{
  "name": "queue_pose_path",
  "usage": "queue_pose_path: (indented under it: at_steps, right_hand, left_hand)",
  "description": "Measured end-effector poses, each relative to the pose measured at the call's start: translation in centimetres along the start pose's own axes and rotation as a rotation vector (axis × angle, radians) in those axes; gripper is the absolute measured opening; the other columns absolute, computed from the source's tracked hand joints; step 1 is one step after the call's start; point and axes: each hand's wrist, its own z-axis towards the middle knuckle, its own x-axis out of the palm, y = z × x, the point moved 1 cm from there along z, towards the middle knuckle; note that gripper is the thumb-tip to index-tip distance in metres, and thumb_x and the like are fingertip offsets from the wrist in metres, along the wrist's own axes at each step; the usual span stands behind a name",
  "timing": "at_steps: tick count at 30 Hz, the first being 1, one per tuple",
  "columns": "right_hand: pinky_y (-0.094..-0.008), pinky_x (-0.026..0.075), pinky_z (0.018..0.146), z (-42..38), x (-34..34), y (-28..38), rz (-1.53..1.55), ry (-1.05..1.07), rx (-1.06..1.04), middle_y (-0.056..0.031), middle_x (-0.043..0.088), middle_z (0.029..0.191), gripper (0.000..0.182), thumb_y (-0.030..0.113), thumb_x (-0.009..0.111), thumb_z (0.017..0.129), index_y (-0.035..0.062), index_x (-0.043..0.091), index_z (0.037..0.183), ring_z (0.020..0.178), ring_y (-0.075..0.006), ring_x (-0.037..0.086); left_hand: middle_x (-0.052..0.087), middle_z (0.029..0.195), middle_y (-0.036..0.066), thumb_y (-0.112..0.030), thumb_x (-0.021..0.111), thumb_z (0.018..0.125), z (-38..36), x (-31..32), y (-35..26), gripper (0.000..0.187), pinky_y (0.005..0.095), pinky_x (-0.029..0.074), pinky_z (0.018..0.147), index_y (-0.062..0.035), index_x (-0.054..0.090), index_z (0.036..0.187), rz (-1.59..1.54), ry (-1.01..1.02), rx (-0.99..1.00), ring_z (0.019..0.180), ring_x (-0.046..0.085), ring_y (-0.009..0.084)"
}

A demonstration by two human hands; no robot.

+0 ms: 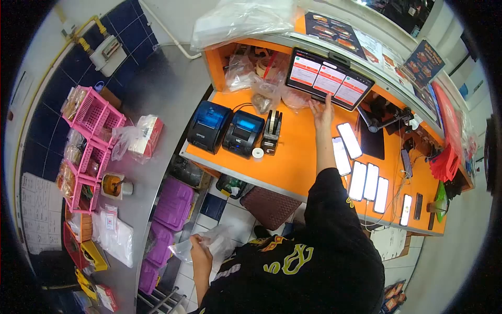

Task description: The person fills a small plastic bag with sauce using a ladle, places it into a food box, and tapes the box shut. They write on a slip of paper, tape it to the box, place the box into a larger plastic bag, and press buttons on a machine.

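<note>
My left hand [201, 255] is closed on a clear plastic bag [222, 242], which hangs crumpled beside my body above the floor. Stretched out over the orange counter, my right hand [322, 111] has its fingers apart and holds nothing. Its index fingertip overlaps the lower edge of a tablet [302, 93] whose screen shows three white and red panels. Below that hand, several lit phones [357, 180] lie on the counter. Left of my right arm stand two black receipt printers [209, 128] and a tape dispenser [271, 131], with a small white roll [258, 153] at its foot.
On the left steel worktop [172, 78] are pink baskets [99, 118] with packets, a metal container [112, 186] of sauce, and a stack of plastic bags [117, 240]. Purple crates [172, 204] stand below. A brown crate [269, 206] sits under the orange counter [282, 175]. Cables [398, 191] cross its right side.
</note>
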Motion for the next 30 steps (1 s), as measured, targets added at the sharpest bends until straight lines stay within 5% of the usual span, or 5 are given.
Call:
queue_pose_path:
  at_steps: [4, 9, 13, 20, 30]
  right_hand:
    - [-0.0485, 0.051, 0.084, 0.3, -0.3, -0.1, -0.014, 0.006, 0.024, -0.0141, 0.052, 0.100, 0.044, 0.032, 0.068, 0.082, 0.0043, 0.046, 0.108, 0.099, -0.0346, 0.055]
    - [-0.0496, 0.049, 0.089, -1.0, 0.8, -0.8, 0.000, 0.130, 0.014, -0.0135, 0.046, 0.118, 0.053, 0.028, 0.067, 0.084, 0.0100, 0.037, 0.124, 0.109, -0.0348, 0.050]
    - [-0.0500, 0.044, 0.094, 0.0, 1.4, -1.4, 0.106, 0.185, 0.018, -0.0103, 0.042, 0.128, 0.061, 0.025, 0.066, 0.084, 0.0146, 0.031, 0.133, 0.115, -0.0329, 0.045]
    - [-0.0450, 0.050, 0.089, 0.8, 0.5, -2.0, 0.140, 0.163, -0.040, -0.0091, 0.054, 0.115, 0.049, 0.021, 0.065, 0.085, 0.0123, 0.039, 0.126, 0.098, -0.0263, 0.056]
    - [-0.0415, 0.051, 0.086, 2.0, 0.0, -2.2, 0.042, 0.161, -0.090, -0.0110, 0.053, 0.119, 0.048, 0.020, 0.064, 0.086, 0.0130, 0.039, 0.127, 0.101, -0.0261, 0.057]
  left_hand:
    - [0.054, 0.078, 0.023, 0.008, 0.043, 0.077, -0.2, -0.2, -0.2, 0.028, 0.0389, 0.043, 0.066, -0.0004, 0.035, 0.102, 0.074, -0.035, -0.008, 0.076, 0.056, 0.0412]
    - [0.047, 0.074, 0.014, 0.001, 0.057, 0.075, -0.2, -0.5, -1.6, 0.037, 0.0374, 0.042, 0.066, -0.0009, 0.034, 0.103, 0.080, -0.183, 0.016, 0.070, 0.051, 0.0332]
    - [0.054, 0.075, 0.020, -0.004, 0.063, 0.074, -0.9, -0.3, 0.9, 0.026, 0.0433, 0.039, 0.064, -0.0004, 0.046, 0.093, 0.077, -0.143, -0.190, 0.072, 0.049, 0.0371]
    - [0.057, 0.078, 0.017, -0.001, 0.060, 0.078, -1.7, -1.6, -0.3, 0.006, 0.0389, 0.043, 0.063, 0.0004, 0.055, 0.080, 0.372, -0.203, -0.011, 0.070, 0.054, 0.0356]
    - [0.060, 0.085, 0.012, 0.008, 0.045, 0.083, -0.3, -0.7, -1.5, 0.027, 0.0278, 0.043, 0.075, 0.0006, 0.059, 0.105, -0.092, -0.304, -0.089, 0.080, 0.057, 0.0186]
